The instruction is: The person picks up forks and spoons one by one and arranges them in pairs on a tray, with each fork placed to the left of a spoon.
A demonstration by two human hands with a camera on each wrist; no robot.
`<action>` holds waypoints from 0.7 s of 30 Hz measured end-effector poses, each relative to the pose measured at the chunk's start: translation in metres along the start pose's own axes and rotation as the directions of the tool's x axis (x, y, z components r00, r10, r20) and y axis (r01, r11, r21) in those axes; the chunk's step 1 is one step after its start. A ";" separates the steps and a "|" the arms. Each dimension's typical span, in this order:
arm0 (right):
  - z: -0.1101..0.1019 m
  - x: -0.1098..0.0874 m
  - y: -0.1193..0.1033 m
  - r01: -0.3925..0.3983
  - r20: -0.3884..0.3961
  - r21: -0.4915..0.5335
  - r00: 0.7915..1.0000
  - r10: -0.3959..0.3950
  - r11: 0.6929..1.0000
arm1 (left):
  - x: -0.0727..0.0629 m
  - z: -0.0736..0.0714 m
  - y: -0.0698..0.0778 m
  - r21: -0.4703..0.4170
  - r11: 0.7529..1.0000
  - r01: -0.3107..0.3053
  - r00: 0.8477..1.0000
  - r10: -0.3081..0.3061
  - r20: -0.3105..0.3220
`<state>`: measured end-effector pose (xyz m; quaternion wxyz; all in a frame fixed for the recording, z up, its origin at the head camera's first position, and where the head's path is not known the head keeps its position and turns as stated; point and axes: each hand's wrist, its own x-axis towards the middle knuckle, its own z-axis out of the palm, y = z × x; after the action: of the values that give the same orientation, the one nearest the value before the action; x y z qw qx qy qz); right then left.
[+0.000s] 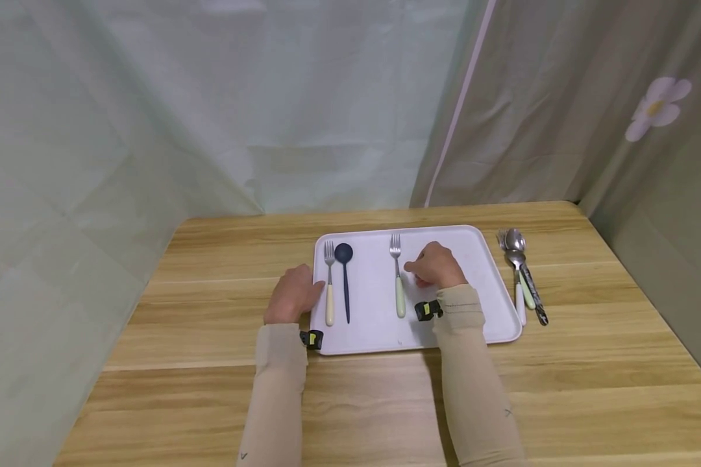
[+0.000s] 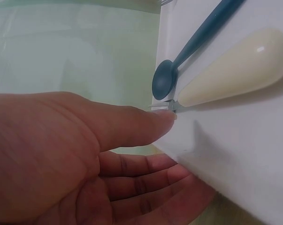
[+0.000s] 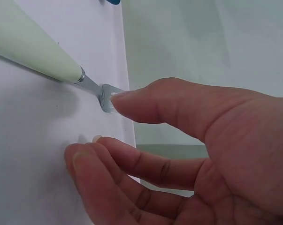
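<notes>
A white tray [image 1: 368,337] carries a cream-handled fork [image 1: 330,292], a dark blue spoon [image 1: 344,266] and a green-handled fork [image 1: 400,285], handles toward me. My left hand [image 1: 293,295] is at the tray's left edge. In the left wrist view its thumb [image 2: 141,125] extends over the rim and its fingers [image 2: 146,183] lie along the edge, apart from the thumb; whether they press the tray is unclear. Just right of the green-handled fork, my right hand [image 1: 438,264] is over the tray. Its fingers [image 3: 127,159] are loosely bent, apart from the thumb, with nothing between them.
Beyond the tray's right rim lies a pile of cutlery on the wooden table [image 1: 210,337]: metal spoons [image 1: 515,240], a white handle [image 1: 520,301], a green handle [image 1: 527,292] and a black patterned handle [image 1: 539,305]. A pale curtain [image 1: 327,110] hangs behind the table.
</notes>
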<state>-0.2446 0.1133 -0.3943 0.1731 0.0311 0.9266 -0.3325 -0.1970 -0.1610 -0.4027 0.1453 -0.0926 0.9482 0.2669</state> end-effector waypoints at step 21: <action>-0.001 0.002 -0.003 -0.019 0.023 0.015 1.000 0.018 1.000 | -0.003 -0.001 0.002 0.018 1.000 -0.005 1.000 0.005 0.006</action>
<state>-0.2471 0.1114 -0.3929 0.1865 0.0371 0.9216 -0.3383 -0.1948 -0.1596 -0.4003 0.1481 -0.0880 0.9504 0.2589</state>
